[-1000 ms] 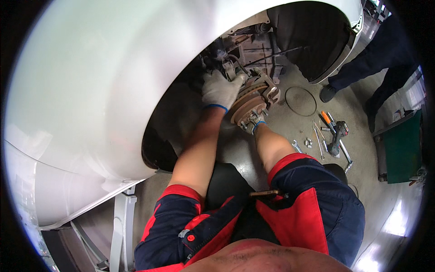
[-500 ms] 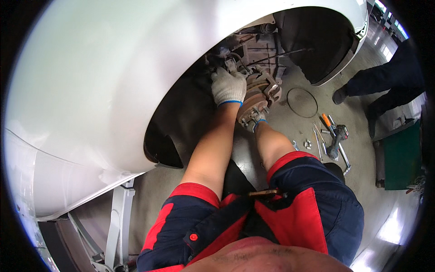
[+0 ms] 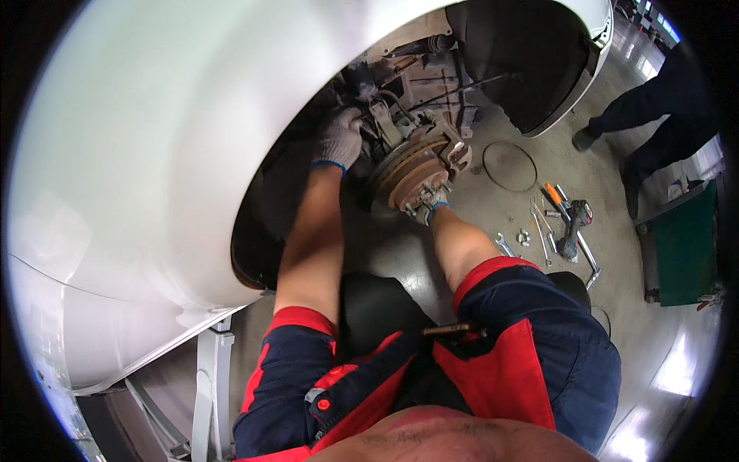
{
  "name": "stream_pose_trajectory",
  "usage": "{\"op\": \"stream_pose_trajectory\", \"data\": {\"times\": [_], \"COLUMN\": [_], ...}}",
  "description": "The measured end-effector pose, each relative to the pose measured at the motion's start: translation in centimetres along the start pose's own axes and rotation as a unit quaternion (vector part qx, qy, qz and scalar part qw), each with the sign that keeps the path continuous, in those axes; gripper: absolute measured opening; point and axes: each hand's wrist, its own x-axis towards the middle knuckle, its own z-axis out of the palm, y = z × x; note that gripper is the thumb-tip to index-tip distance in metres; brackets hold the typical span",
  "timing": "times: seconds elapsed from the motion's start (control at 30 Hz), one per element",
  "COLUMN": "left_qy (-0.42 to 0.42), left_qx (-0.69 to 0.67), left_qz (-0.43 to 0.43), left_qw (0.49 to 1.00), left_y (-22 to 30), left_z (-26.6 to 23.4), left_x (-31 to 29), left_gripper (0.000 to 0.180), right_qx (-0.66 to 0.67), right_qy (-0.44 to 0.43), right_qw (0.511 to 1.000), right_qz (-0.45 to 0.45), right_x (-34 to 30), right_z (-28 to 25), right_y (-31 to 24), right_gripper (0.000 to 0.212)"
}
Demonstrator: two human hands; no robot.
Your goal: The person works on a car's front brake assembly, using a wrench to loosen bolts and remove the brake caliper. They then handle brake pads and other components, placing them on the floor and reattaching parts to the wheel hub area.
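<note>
My left hand (image 3: 339,140), in a pale knit glove with a blue cuff, reaches into the wheel arch beside the suspension strut (image 3: 362,86). Its fingers are curled; whatever they may hold is hidden. To its right stands the rusty brake disc (image 3: 399,163), with a caliper bracket (image 3: 456,148) on its far edge. My right hand (image 3: 435,205), gloved alike, is closed at the front of the wheel hub (image 3: 418,187), among its studs. Part of that hand is hidden behind my wrist.
The white car body (image 3: 169,138) arches over the left. On the floor to the right lie a thin ring (image 3: 509,166), wrenches (image 3: 504,245), several nuts (image 3: 523,238) and a cordless impact wrench (image 3: 572,229). Another person's legs (image 3: 647,115) stand beyond. A grey lift arm (image 3: 212,377) is at lower left.
My left hand has moved left, away from the top of the brake disc, uncovering the disc and the parts behind it. My right hand stays at the hub. The view has shifted slightly.
</note>
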Motion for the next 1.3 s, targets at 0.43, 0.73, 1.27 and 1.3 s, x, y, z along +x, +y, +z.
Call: {"op": "stream_pose_trajectory", "data": {"times": [0.43, 0.73, 1.27, 1.3], "left_qy": [-0.067, 0.096, -0.014, -0.058], "left_qx": [0.110, 0.138, -0.141, -0.259], "left_qz": [0.102, 0.136, -0.145, -0.191], "left_qw": [0.986, 0.976, 0.979, 0.945], "left_y": [0.8, -4.3, -0.2, 0.6], "left_z": [-1.7, 4.3, 4.0, 3.1], "left_x": [1.6, 2.2, -1.5, -1.9], "left_gripper": [0.030, 0.024, 0.053, 0.054], "right_qx": [-0.008, -0.026, -0.013, -0.011], "right_qy": [0.002, 0.014, 0.063, 0.053], "right_qw": [1.000, 1.000, 0.998, 0.998], "right_qz": [-0.009, -0.001, -0.014, -0.012], "right_x": [0.1, 0.1, 0.7, 0.5], "right_z": [0.6, 1.4, -3.7, -3.0], "right_y": [0.0, 0.6, -2.7, -2.1], "right_gripper": [0.073, 0.074, 0.077, 0.077]}}
